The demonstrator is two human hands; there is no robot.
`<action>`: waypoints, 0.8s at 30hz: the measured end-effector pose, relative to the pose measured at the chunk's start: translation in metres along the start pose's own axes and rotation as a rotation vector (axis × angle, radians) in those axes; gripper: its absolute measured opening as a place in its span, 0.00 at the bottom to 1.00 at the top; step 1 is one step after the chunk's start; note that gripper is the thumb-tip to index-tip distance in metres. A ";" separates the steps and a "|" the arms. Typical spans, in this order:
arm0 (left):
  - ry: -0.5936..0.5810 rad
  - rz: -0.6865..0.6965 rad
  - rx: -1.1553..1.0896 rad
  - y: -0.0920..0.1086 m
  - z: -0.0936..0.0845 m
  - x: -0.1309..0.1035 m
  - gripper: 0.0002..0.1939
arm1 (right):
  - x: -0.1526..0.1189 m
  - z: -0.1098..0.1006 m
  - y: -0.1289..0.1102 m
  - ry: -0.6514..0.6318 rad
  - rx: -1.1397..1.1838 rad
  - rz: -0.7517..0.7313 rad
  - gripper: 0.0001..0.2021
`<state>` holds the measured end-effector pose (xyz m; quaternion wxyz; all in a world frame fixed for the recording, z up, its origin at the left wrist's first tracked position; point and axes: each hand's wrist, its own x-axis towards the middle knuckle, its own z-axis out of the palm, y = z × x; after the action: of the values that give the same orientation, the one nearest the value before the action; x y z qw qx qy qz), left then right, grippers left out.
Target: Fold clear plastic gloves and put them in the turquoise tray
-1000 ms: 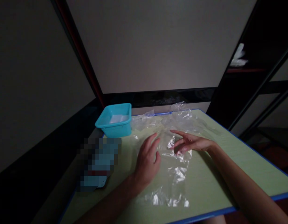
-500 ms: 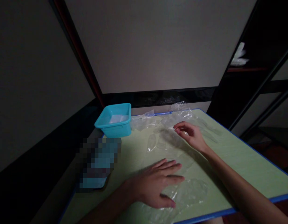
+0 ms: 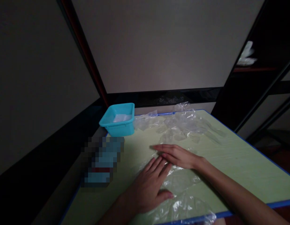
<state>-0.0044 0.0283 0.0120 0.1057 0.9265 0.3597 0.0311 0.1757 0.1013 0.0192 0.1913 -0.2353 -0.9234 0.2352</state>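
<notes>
A thin clear plastic piece [image 3: 185,182] lies on the pale green table [image 3: 231,162], reaching its front edge. My left hand [image 3: 151,184] rests flat on its left part, fingers spread and thumb out to the right. My right hand [image 3: 176,155] is palm down just beyond, its stretched fingers touching or lying just over the left fingertips. Neither hand grips anything that I can see. More crumpled clear plastic [image 3: 184,120] is heaped toward the back of the table, partly behind my right hand.
A turquoise basket [image 3: 118,125] with something white inside stands at the back left corner. In front of it lies a pixelated flat object [image 3: 104,164]. Cabinet panels [image 3: 163,47] rise behind the table, and a white item [image 3: 247,55] sits on a dark shelf at right.
My right hand has come down toward me and left, from above the rear plastic to beside my left fingertips, and its fingers have straightened. The front plastic now reaches over the table edge.
</notes>
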 end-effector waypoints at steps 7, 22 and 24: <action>-0.013 -0.061 0.007 -0.007 0.000 -0.009 0.39 | -0.007 0.006 0.030 -0.080 -0.211 0.132 0.29; 0.038 -0.164 -0.026 -0.027 0.003 -0.041 0.40 | -0.020 -0.013 0.063 0.123 -0.294 0.364 0.30; 0.041 -0.159 -0.045 -0.027 0.003 -0.041 0.39 | -0.018 -0.016 0.059 0.168 -0.261 0.328 0.26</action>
<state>-0.0522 0.0201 0.0043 0.1213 0.8916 0.4335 0.0499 0.2182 0.1426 -0.0033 0.1945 -0.4238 -0.8763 0.1211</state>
